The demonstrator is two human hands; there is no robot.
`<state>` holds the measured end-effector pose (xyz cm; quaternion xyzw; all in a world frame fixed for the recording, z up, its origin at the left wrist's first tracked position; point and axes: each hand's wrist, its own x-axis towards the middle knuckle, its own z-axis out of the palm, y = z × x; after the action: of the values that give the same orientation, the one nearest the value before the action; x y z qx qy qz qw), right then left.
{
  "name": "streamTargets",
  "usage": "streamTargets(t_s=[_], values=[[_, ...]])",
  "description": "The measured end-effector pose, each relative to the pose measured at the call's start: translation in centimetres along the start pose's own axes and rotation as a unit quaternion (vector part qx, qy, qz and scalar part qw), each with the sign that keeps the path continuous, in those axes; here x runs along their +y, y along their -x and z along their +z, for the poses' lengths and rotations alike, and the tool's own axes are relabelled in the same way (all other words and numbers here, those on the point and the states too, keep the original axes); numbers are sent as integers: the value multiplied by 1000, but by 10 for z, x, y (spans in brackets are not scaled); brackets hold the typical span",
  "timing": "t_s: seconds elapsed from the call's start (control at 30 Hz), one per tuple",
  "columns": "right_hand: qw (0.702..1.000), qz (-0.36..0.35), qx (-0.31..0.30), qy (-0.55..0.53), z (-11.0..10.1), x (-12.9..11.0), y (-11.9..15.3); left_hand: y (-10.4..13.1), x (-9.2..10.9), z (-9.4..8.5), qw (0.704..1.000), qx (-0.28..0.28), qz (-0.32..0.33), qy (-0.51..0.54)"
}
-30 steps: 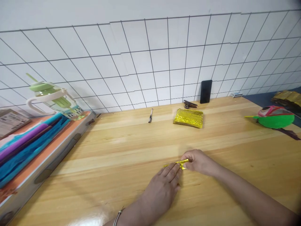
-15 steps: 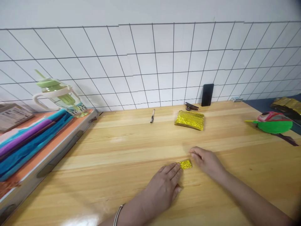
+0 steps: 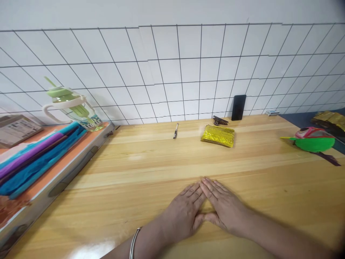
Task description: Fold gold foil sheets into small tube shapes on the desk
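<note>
In front of the black phone we see the gold foil stack, then left hand and right hand flat, fingers extended, gripping nothing visible; uneven pressure might skew anything hidden beneath.

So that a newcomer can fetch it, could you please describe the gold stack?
On the table, look past the right hand toward the wall. The stack lies just in front of the dark clip. Unlike clip and pen, it is shiny gold.

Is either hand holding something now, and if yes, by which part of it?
No grip can be seen: the left hand and the right hand are laid palm down over the wooden table. Anything underneath them is hidden.
</note>
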<state>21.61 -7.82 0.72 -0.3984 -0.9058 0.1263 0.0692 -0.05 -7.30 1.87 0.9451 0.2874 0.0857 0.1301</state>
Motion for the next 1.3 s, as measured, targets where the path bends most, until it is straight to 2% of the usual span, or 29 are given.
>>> streamTargets(t_s=[0.2,0.4,0.57,0.83,1.03,1.17,1.3], values=[[1000,9,-20,-9,-4,4,3,10,-6,-9,1000,-27,-13,7],[1000,13,-20,-10,-5,8,6,27,-8,-5,999,2,-38,4],[1000,13,-6,-4,-4,10,8,32,-9,-4,998,26,-48,3],[1000,12,-2,28,-8,7,6,20,-13,-19,997,29,-67,16],[997,19,4,71,-14,1,-5,2,-2,-15,993,14,-111,-42],[991,13,40,129,-3,-3,-11,-3,3,-13,991,4,-121,-57],[967,-16,133,217,9,-5,-16,-2,-1,-14,991,4,-126,-55]])
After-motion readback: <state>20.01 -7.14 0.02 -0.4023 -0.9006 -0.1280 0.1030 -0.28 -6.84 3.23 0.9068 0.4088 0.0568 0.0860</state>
